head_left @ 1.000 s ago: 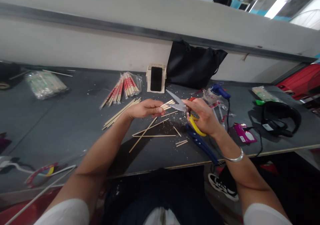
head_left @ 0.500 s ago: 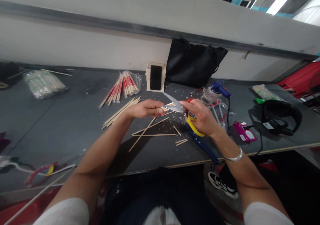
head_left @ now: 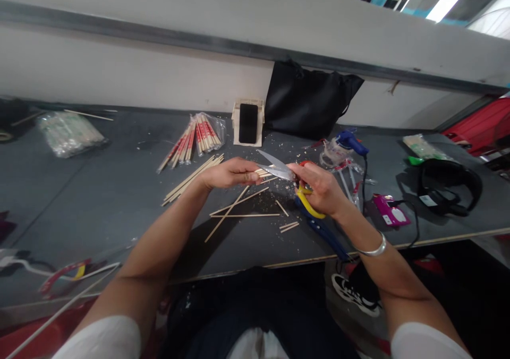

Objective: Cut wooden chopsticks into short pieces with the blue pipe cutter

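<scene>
Sticks pinched in left hand fingers, tips poking right, held above surface. Right hand fingers clamped on yellow-handled scissors; blades slightly apart at stick tips. Sticks thin, pale wood. More sticks loose on surface below.

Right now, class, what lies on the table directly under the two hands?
Under the left hand and right hand, loose wooden sticks and shavings lie on the table. Blue-handled pliers are partly covered by the right wrist.
</scene>
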The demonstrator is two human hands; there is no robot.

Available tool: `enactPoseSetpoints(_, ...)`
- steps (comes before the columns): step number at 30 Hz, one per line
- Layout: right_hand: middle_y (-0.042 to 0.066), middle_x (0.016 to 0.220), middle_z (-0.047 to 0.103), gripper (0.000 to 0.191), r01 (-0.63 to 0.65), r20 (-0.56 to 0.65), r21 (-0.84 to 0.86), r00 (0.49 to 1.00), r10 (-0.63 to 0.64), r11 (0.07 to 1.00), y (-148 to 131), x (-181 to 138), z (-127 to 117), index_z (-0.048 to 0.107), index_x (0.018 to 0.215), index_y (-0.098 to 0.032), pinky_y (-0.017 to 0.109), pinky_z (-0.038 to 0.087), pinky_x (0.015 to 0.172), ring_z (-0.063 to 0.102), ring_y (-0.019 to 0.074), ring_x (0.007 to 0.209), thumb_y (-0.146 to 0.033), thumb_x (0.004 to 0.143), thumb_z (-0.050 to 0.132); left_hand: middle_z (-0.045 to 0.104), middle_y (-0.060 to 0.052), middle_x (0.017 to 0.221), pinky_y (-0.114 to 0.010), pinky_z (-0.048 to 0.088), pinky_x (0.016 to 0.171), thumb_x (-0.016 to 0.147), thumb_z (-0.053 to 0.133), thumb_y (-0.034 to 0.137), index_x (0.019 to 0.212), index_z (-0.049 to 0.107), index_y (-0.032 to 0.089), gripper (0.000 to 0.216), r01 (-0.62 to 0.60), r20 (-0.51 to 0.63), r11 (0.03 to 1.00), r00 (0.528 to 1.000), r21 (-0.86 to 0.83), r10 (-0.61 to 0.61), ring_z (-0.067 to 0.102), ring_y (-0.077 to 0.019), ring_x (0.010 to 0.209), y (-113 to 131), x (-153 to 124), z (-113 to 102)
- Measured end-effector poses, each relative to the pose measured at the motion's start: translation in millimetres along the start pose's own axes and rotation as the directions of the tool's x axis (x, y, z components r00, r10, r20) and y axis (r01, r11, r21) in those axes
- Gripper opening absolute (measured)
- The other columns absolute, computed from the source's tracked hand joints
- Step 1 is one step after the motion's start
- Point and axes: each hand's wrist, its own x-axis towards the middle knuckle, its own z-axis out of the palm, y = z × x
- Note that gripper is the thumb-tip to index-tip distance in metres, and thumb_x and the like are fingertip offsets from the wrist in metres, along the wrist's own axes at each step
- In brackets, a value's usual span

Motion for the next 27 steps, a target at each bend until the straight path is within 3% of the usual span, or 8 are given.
enactPoseSetpoints(9, 0.001, 0.081, 0.065, 0.05, -0.013, -0.006, -0.025, 1.0, 0.012, 1.0, -1.4, 0.1, 1.3, 0.062, 0.131, -0.022, 0.027, 0.049, 0.066, 0.058, 0.0167, 0.07, -0.011, 0.084, 0.049, 0.055, 0.001, 0.062, -0.019, 0.042, 0.051, 0.098, 0.053, 0.059, 0.081, 0.064, 0.014, 0.049, -0.034, 0.009, 0.999, 0.999, 0.001, 0.034, 0.048, -0.0092, 0.055, 1.6, 0.5, -1.2)
enactPoseSetpoints(16, 0.0, 0.082, 0.063, 0.053, -0.049, -0.195, 0.034, 0.979, 0.055, 0.998, 5.4, 2.5, -2.8, 0.059, 0.134, -0.026, 0.03, 0.049, 0.065, 0.055, 0.016, 0.067, -0.01, 0.084, 0.055, 0.053, 0.002, 0.062, -0.018, 0.042, 0.051, 0.098, 0.054, 0.059, 0.082, 0.065, 0.014, 0.048, -0.013, -0.026, 0.997, 1.0, -0.08, 0.011, 0.048, -0.0086, 0.055, 2.8, 0.3, 1.9)
enactPoseSetpoints(23, 0.003, 0.094, 0.063, 0.054, -0.037, -0.049, 0.065, 0.998, 0.04, 0.997, -1.4, 4.6, -4.7, 0.057, 0.137, -0.029, 0.034, 0.052, 0.075, 0.059, 0.02, 0.083, -0.012, 0.086, 0.054, 0.051, 0.002, 0.059, -0.019, 0.043, 0.049, 0.097, 0.057, 0.057, 0.081, 0.065, 0.015, 0.046, 0.003, 0.015, 0.976, 1.0, -0.217, 0.0, 0.047, -0.0088, 0.052, 3.7, -0.1, 2.2)
enactPoseSetpoints(27, 0.005, 0.099, 0.063, 0.058, 0.01, -0.054, 0.061, 0.999, -0.006, 0.998, -2.0, 4.5, -3.5, 0.052, 0.144, -0.031, 0.037, 0.054, 0.079, 0.06, 0.0221, 0.09, -0.012, 0.089, 0.053, 0.049, 0.003, 0.058, -0.02, 0.042, 0.048, 0.096, 0.06, 0.056, 0.081, 0.065, 0.015, 0.043, 0.059, 0.089, 0.951, 0.995, -0.303, -0.033, 0.044, -0.0086, 0.051, 5.9, -1.7, 1.9)
